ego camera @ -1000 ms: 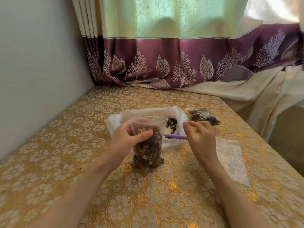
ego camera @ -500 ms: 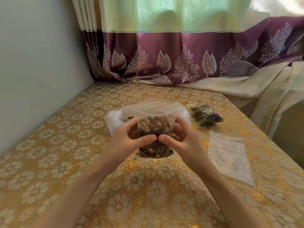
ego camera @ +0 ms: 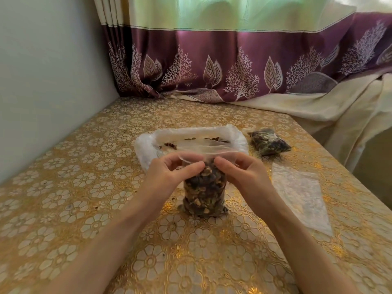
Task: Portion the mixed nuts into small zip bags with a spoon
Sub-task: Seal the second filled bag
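Observation:
A small zip bag [ego camera: 204,194] filled with mixed nuts stands upright on the table in front of me. My left hand [ego camera: 169,177] pinches its top edge on the left, and my right hand [ego camera: 239,172] pinches the top on the right. Behind it lies the large white plastic bag [ego camera: 146,149], open, with a few nuts showing inside. A filled, closed zip bag [ego camera: 268,142] lies at the back right. An empty clear zip bag [ego camera: 301,194] lies flat to the right. The spoon is not visible.
The table [ego camera: 84,209] has a gold floral cloth and meets a white wall [ego camera: 42,81] on the left. A purple and cream curtain [ego camera: 233,66] hangs behind and drapes over the table's far right corner.
My right hand let go of the purple spoon and came to the nut-filled bag. Both hands lifted it, then set it down and slid up to its top edge.

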{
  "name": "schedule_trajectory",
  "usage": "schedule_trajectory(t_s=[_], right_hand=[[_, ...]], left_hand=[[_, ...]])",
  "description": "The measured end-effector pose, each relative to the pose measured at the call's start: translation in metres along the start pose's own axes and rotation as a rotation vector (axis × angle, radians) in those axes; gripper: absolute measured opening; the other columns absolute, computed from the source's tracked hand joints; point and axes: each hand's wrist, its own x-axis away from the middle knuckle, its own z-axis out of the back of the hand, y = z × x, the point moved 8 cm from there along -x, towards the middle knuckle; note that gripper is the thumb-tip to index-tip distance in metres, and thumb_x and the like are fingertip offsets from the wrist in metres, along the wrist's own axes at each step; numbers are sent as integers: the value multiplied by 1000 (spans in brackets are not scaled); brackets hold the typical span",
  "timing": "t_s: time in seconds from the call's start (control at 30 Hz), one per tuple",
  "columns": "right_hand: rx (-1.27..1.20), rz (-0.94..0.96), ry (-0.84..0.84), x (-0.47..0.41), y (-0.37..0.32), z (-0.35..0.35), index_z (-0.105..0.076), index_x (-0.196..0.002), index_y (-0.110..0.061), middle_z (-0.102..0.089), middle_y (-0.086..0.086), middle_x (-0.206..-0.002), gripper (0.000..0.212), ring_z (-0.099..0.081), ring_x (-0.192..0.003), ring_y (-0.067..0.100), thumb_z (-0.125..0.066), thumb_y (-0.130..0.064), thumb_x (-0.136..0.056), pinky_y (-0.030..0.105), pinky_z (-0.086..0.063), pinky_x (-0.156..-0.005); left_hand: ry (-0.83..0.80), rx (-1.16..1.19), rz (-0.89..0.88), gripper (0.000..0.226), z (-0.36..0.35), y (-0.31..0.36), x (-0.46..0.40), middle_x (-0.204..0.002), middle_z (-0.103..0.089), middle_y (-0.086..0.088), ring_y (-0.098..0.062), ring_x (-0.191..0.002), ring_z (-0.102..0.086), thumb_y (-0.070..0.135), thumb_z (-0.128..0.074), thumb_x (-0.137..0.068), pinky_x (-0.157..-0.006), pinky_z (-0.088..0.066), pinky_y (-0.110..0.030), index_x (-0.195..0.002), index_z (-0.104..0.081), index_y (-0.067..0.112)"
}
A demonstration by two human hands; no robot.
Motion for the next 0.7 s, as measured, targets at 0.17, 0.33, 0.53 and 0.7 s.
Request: schedule_trajectory(t_s=[0.17, 0.33, 0.53, 0.7], right_hand=[[-157, 16, 63, -1, -6, 3, -77, -87, -17, -74, 3, -88, 25, -67, -85, 12, -66, -33, -72, 19, -52, -72], [-250, -40, 96, -2, 1, 1, -76, -82, -15, -74, 0, -85, 24, -66, -84, 9, -58, -31, -78, 21, -50, -74], [-274, -56, 126, -2, -1, 2, -75, -82, -9, -71, 1, -80, 25, -62, -83, 13, -60, -28, -76, 24, -51, -73], [-309, -67, 201, 0, -3, 11, -71, -79, -7, -68, 5, -79, 18, -63, -77, 14, -67, -22, -69, 29, -55, -73]], left_hand=[[64, 87, -9, 24, 7, 9, -10, -80, -72, 2, -12, -85, -64, 40, -73, -55, -85, -46, -31, -73, -76, 24], [109, 153, 12, 23, 8, 2, -11, -73, -72, 4, -4, -72, -65, 42, -66, -61, -65, -48, -18, -67, -76, 23], [130, 207, -46, 25, 16, 7, -7, -84, -73, -1, -13, -83, -65, 39, -69, -61, -75, -54, -25, -77, -77, 21], [170, 177, -78, 19, 20, 12, -5, -82, -73, -2, -15, -84, -67, 33, -68, -65, -74, -55, -25, -77, -76, 20]])
